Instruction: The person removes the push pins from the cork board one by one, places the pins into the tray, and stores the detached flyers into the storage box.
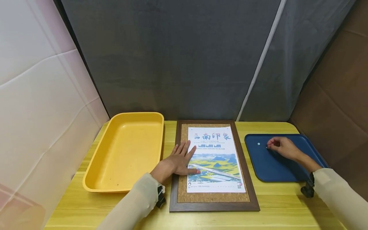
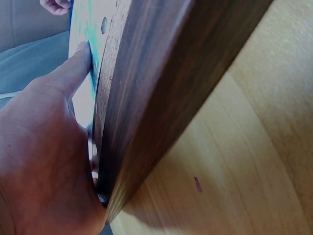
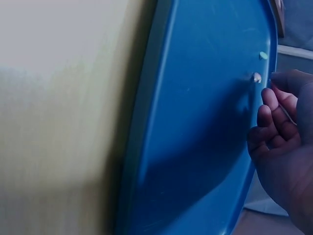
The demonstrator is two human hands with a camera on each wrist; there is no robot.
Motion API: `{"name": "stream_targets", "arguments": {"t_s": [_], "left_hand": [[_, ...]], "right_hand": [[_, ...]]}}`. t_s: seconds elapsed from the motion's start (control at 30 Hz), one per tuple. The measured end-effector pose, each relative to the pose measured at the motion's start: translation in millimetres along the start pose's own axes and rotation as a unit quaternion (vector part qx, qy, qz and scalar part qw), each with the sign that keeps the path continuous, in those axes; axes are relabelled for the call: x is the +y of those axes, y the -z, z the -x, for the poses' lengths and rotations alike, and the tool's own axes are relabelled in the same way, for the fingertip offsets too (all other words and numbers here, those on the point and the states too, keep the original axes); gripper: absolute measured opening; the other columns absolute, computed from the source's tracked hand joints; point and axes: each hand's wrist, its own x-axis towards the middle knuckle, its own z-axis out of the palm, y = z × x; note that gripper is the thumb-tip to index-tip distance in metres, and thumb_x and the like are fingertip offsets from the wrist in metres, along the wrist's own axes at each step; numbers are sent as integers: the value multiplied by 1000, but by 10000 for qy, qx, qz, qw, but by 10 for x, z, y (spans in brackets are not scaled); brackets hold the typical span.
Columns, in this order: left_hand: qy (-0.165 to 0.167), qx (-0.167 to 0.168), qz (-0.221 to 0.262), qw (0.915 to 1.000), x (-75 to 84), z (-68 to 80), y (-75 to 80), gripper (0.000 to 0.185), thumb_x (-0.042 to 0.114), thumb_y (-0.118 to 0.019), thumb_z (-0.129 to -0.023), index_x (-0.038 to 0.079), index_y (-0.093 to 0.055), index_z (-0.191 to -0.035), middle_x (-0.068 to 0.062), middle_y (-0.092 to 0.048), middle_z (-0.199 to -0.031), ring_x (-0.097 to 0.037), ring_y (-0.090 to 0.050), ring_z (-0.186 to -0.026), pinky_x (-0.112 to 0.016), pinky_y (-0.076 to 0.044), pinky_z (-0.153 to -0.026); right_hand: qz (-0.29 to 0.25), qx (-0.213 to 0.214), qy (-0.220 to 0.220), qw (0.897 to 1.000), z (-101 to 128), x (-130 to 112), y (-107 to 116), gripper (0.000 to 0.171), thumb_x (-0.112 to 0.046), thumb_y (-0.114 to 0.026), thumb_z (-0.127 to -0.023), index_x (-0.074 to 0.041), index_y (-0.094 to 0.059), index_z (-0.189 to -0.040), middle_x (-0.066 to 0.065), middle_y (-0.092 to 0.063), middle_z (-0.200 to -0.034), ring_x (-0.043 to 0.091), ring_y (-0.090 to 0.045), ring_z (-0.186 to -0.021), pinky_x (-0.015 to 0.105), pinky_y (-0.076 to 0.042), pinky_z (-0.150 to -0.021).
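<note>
My left hand (image 1: 179,161) lies with its fingers spread across the left edge of a printed poster (image 1: 214,174) and the cork board (image 1: 214,197) under it. In the left wrist view, the thumb (image 2: 73,66) rests on the sheet beside the brown wooden frame (image 2: 146,63). Over a blue tray (image 1: 287,169), my right hand (image 1: 284,148) has thumb and index finger brought together. A small silvery pin (image 3: 256,77) is right by those fingertips; whether they grip it cannot be made out. A pale green pin (image 3: 263,56) lies close by on the tray.
A yellow tray (image 1: 126,150) stands left of the board on the light wooden table (image 1: 276,210). Small dark marks, perhaps pins, show at the poster's top corners. Behind the table hangs a dark grey cloth (image 1: 172,64), with a white cloth on the left and brown on the right.
</note>
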Motion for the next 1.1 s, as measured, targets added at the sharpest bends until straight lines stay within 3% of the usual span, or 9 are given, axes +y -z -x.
{"name": "stream_targets", "arguments": {"t_s": [0.63,1.1], "left_hand": [[17,-29,-51,10000,2,-6,10,108,81,-48,-96,22,0,-172,-12,13,-178,-34,10,-164,-55,1,-131],[15,-14,-36,10000,13,-6,9,107,80,-49,-97,21,-1,-173,-13,12,-178,-34,9,-164,-55,0,-131]], "right_hand": [[16,-245,980,9949,61,-414,-24,5,-9,-75,-99,-5,-75,-102,-1,-70,-92,4,-57,-79,25,-47,-68],[-206,-507,1802,9821,106,-654,-130,4,-6,-77,-97,-7,-75,-100,-10,-66,-88,3,-55,-75,25,-47,-64]]}}
